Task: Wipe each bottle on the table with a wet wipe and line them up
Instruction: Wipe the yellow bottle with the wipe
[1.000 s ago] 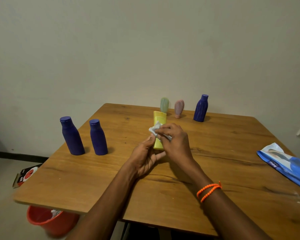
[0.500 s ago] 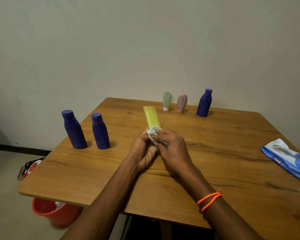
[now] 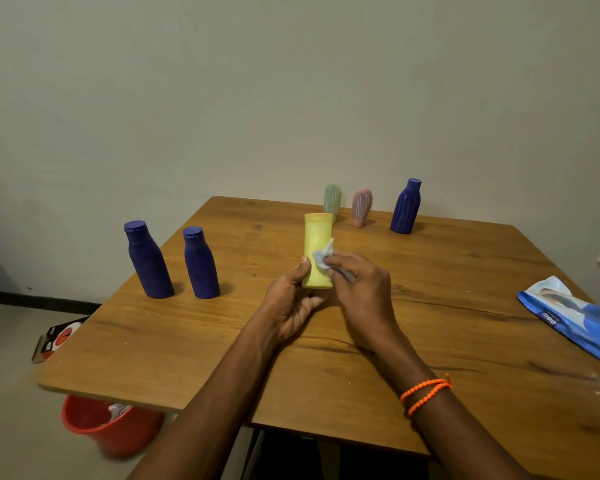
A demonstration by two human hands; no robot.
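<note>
My left hand (image 3: 290, 303) grips the lower end of a yellow bottle (image 3: 317, 242), held upright over the middle of the wooden table (image 3: 194, 341). My right hand (image 3: 359, 289) presses a crumpled white wet wipe (image 3: 323, 256) against the bottle's right side. Two dark blue bottles (image 3: 148, 260) (image 3: 200, 262) stand side by side at the table's left. Along the far edge stand a small green bottle (image 3: 332, 198), a small pink bottle (image 3: 361, 206) and a third dark blue bottle (image 3: 406, 206).
A blue wet-wipe pack (image 3: 575, 315) lies at the table's right edge. On the floor at the left are a red bucket (image 3: 108, 424) with wipes inside, partly under the table, and a small box (image 3: 58, 341). A wall stands just behind the table.
The yellow bottle has been straightened from a left tilt to upright. The wipe in my right hand has slid up from the bottle's lower end to its middle.
</note>
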